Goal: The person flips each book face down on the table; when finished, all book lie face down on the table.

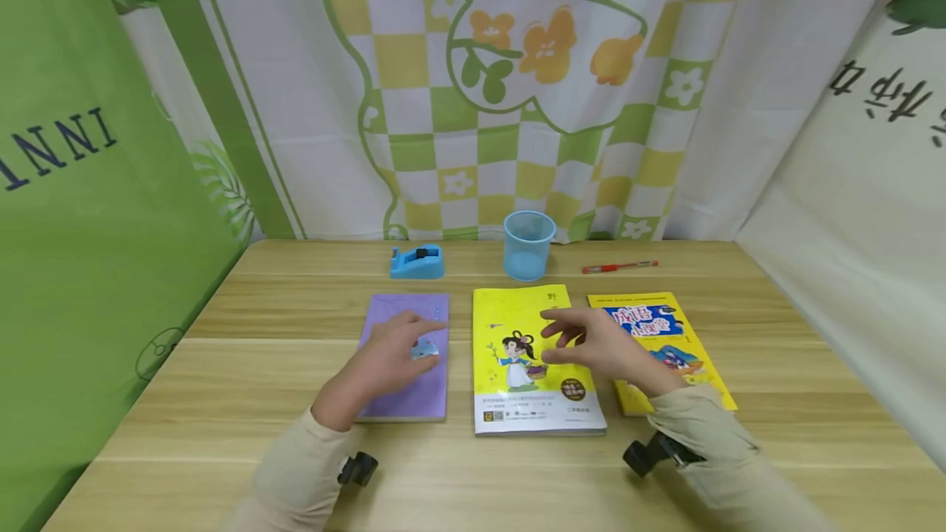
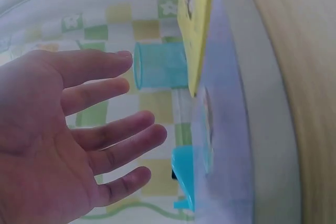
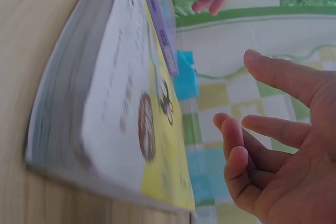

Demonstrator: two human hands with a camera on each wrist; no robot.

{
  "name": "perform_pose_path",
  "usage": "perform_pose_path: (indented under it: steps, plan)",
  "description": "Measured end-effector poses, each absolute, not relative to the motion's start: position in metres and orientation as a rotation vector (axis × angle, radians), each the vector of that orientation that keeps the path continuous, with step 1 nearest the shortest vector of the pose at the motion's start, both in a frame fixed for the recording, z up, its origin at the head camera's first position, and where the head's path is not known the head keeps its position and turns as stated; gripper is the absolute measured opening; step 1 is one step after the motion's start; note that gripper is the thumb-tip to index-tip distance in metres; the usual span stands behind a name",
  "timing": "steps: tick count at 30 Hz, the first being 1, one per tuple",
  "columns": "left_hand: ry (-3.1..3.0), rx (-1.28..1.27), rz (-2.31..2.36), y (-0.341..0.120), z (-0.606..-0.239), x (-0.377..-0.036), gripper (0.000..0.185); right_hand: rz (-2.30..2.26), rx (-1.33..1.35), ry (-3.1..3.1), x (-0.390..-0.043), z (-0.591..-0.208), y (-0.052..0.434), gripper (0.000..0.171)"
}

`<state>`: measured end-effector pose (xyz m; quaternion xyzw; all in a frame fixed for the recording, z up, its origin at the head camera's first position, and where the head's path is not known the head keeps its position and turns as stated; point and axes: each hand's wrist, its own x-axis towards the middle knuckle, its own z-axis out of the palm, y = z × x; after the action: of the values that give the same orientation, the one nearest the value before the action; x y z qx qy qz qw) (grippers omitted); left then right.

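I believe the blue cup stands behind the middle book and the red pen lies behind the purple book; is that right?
Not quite: the head view shows the red pen behind the rightmost yellow book, not the purple book.

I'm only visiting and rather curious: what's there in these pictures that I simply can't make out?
- Purple book: part of its cover, hidden by the left grip in the head view.
- Rightmost book: part of its cover, hidden by the right grip in the head view.
- Middle book: its fine print, too small in the head view, blurred in the right wrist view.
- Sleeves: cut off by the head view's bottom edge.
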<state>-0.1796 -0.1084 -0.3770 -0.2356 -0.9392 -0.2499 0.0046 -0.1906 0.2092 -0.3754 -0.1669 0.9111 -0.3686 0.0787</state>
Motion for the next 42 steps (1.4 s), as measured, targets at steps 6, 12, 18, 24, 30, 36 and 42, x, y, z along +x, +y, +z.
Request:
perform_pose_path:
  steps: [6, 12, 18, 24, 30, 36, 42]
  plan:
    - [-2.924, -0.798, -0.771, -0.091, -0.375, -0.185, 0.045, -1.123, -0.431, 2.751, -0.186, -0.374, 0.232, 0.062]
    - [-2.882, -0.858, -0.825, -0.073, -0.375, -0.189, 0.045, -1.11, -0.412, 2.768, -0.182, -0.372, 0.245, 0.063]
    - [-2.92, -0.851, -0.872, -0.06, -0.376, -0.189, 0.046, -1.092, -0.41, 2.78, -0.181, -0.372, 0.252, 0.062]
    - [-2.943, -0.799, -0.858, -0.058, -0.378, -0.188, 0.046, -1.074, -0.409, 2.792, -0.184, -0.373, 0.254, 0.059]
    - [-2.959, -0.786, -0.831, -0.057, -0.38, -0.19, 0.047, -1.049, -0.377, 2.795, -0.187, -0.376, 0.252, 0.063]
    - [-2.985, -0.788, -0.838, -0.055, -0.383, -0.193, 0.048, -0.995, -0.325, 2.796, -0.189, -0.38, 0.251, 0.068]
    - [-3.037, -0.785, -0.803, -0.051, -0.39, -0.196, 0.051, -0.965, -0.233, 2.772, -0.19, -0.386, 0.249, 0.073]
